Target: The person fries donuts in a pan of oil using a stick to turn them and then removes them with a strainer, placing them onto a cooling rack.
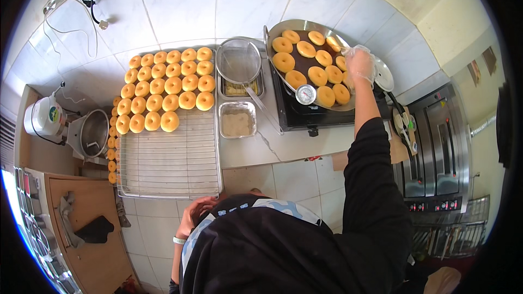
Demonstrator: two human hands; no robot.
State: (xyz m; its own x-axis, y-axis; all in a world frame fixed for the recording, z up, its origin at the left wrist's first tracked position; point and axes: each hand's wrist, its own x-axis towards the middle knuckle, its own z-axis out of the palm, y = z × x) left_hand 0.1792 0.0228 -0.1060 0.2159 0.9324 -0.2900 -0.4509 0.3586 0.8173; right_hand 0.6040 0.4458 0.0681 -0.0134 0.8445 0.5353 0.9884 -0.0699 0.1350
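Observation:
My right hand (360, 65), in a clear plastic glove, is over the right side of a wide metal frying pan (273, 32). It grips what looks like a thin stick (344, 50), mostly hidden by the glove, with its end against a tilted doughnut (333, 44) at the pan's far right. Several other ring doughnuts (306, 49) float in dark oil. A dial thermometer (305, 94) sits at the pan's near rim. Down by my waist, my left hand (195, 213) has loosely curled fingers, close to the front edge of a wire rack (167, 167); its fingertips are partly hidden.
Rows of golden doughnuts (173, 85) cover the rack's far part. Between rack and black stove (318, 120) lie a long-handled mesh strainer (239, 61) and a square container of powder (237, 119). A white lid (384, 75) stands behind my right hand; a steel oven (439, 143) is at right.

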